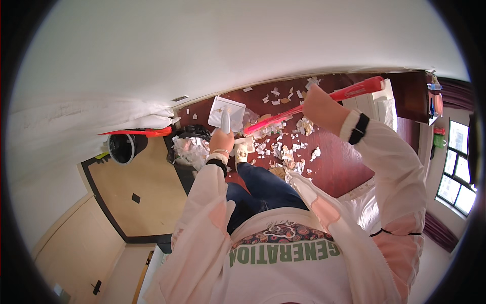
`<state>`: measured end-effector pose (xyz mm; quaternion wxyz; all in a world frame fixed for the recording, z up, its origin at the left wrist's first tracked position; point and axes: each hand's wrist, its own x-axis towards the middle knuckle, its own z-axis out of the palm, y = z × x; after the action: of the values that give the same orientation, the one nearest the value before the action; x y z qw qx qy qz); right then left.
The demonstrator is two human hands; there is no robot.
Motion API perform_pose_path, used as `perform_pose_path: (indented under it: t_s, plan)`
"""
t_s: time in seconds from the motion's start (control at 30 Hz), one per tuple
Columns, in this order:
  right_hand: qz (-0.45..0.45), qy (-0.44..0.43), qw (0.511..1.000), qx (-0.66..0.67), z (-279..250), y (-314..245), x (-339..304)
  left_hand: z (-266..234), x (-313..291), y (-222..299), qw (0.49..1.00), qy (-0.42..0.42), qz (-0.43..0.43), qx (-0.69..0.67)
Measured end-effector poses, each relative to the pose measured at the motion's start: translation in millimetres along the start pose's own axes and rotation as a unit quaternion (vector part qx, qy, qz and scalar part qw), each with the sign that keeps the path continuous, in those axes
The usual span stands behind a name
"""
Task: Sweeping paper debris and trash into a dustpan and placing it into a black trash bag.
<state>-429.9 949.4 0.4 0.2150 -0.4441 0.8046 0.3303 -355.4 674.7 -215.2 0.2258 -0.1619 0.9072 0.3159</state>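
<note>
My left hand (221,143) is closed around the grip of a white dustpan (238,108), which is tilted up above the floor. My right hand (323,110), raised, is wrapped round the long handle of a red broom (354,90). The handle slants down to the left, and its lower end comes close to the dustpan. I cannot make out the bristles clearly. Torn paper scraps (288,158) lie scattered over the dark red floor (331,159), under and beside the broom.
A black bag (191,133) with crumpled clear plastic (190,151) sits left of my left hand. Farther left are a black bin (121,148) and a tan floor area with a dark border (136,237). A wall (243,45) bounds the far side; white furniture (372,104) stands at right.
</note>
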Motion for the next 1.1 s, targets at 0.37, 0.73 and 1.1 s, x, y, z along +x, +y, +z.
perform_pose_path:
  t_s: [0.37,0.73,1.1]
  plan:
    - [0.147,0.051,0.987,-0.029,35.4,27.6,113.0,-3.4,-1.7,-15.1,0.998,-0.057,0.013,-0.023]
    - [0.284,0.299,0.842,0.349,48.4,-87.8,113.6,-6.8,-31.9,-96.5,0.895,-0.109,-0.007,-0.432]
    - [0.297,0.027,0.611,0.733,107.1,-434.5,201.3,45.8,-84.0,-388.1,0.966,-0.107,-0.177,-0.155]
